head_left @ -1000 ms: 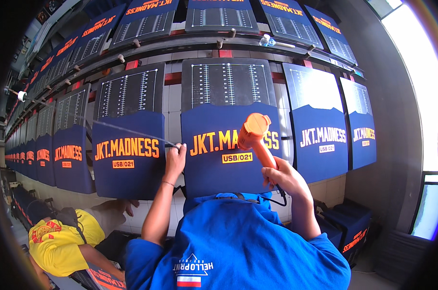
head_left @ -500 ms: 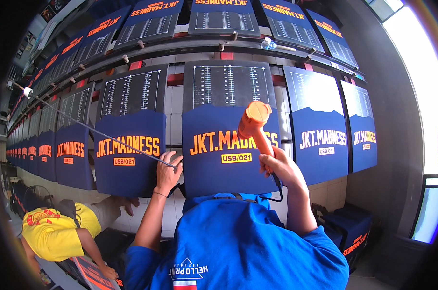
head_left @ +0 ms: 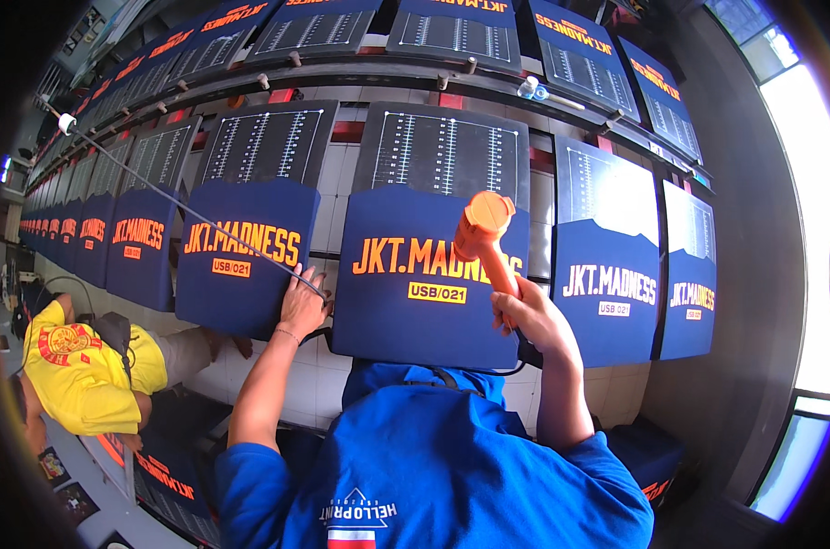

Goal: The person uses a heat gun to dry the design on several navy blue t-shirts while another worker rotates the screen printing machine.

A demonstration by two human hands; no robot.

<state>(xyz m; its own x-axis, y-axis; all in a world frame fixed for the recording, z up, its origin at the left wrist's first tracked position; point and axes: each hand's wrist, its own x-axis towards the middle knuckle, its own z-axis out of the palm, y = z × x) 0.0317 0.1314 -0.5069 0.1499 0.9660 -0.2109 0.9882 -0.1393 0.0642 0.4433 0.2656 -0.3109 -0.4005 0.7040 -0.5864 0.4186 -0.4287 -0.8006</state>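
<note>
Head view: right hand (head_left: 536, 314) clamped round an orange gun-shaped tool (head_left: 486, 231); left hand (head_left: 302, 304) at a cord (head_left: 192, 209), grip unclear.

The orange tool (head_left: 486, 229) hides some lettering (head_left: 418, 257), and the farthest prints (head_left: 45, 225) are too small to read.

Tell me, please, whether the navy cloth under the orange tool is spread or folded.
Spread: the navy cloth lies flat on the board, covering its nearer part, lettering facing up.
</note>
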